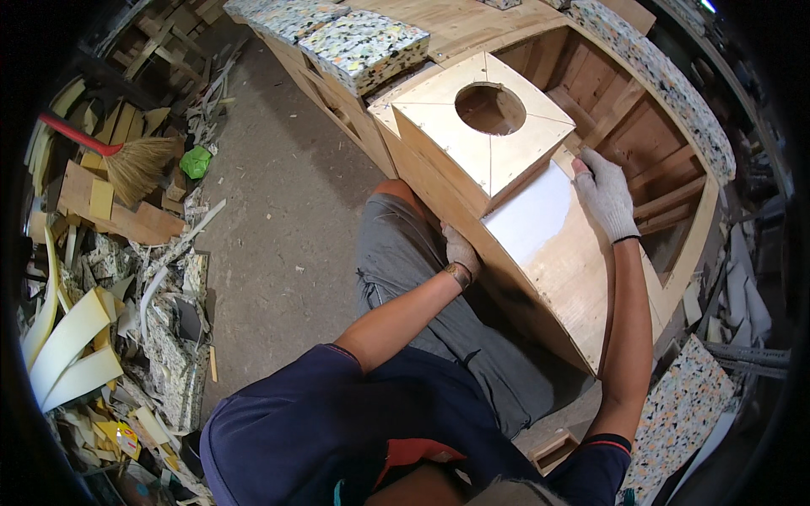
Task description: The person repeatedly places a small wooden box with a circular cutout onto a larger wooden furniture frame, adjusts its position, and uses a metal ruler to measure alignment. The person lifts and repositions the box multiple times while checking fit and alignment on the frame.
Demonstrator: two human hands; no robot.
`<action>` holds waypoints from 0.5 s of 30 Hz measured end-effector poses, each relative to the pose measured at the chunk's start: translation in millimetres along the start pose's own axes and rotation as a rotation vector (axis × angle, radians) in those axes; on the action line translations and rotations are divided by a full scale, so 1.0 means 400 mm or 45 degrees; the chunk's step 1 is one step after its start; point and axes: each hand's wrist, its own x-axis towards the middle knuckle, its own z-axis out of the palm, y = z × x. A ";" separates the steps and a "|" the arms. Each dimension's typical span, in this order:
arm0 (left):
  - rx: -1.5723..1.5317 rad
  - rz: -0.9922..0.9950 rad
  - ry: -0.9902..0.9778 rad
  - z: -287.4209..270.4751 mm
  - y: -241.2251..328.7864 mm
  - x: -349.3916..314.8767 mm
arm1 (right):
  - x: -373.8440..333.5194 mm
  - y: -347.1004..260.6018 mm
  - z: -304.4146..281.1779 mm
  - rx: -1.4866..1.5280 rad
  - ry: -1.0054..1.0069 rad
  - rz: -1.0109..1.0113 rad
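Observation:
A wooden frame [504,268] stands in front of me, with a flat plywood panel [569,287] along its near top. A white patch [530,215] covers part of that panel. Beyond it sits a plywood box [439,126] with a round hole in its top and pencil lines drawn across. My right hand [609,198], in a pale knit glove, lies at the panel's inner edge beside the box, fingers stretched out. Low against the frame's outer side is my left hand [461,253], gloved as well; its fingers are mostly hidden.
The frame has an open, ribbed compartment [641,160] at right. Speckled foam blocks [364,46] lie on its far left, and a foam strip [666,76] follows its curved rim. Foam and wood scraps [126,337] with a straw broom [139,164] fill the left. Another foam slab [679,413] leans at right.

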 end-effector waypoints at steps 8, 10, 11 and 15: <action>-0.024 -0.024 0.007 0.028 -0.041 -0.048 | -0.017 0.031 -0.008 -0.060 -0.033 0.069; -0.795 -0.140 -0.188 -0.017 0.032 0.003 | 0.007 -0.012 0.000 -0.015 -0.042 0.009; -1.400 -0.222 -0.324 -0.053 0.064 0.033 | 0.019 -0.033 0.011 0.005 -0.050 -0.023; -0.835 -0.172 -0.234 -0.015 0.012 -0.003 | 0.001 0.006 0.001 -0.028 -0.042 -0.009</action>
